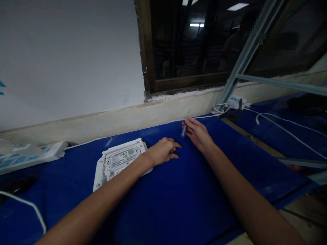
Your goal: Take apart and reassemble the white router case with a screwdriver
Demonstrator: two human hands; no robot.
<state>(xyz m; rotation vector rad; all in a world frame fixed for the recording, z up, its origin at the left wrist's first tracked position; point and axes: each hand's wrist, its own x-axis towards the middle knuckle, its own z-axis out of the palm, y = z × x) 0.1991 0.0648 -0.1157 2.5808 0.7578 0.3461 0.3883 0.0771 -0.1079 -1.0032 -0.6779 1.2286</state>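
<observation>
My right hand [198,133] is closed around a small screwdriver [184,130] with a translucent purplish handle, its thin shaft pointing up. To the left, my left hand [166,150] is held low over the blue table surface [163,204], thumb and forefinger apart, with a tiny dark speck near the fingertips. Nothing can be made out between those fingers. A white router-like device [120,160] lies label side up on the table, partly hidden behind my left forearm.
A white power strip [33,156] lies at the left by the wall, and another [237,102] at the back right with white cables. A metal frame [245,58] rises at the right before a dark window. A dark object [19,185] sits at the left.
</observation>
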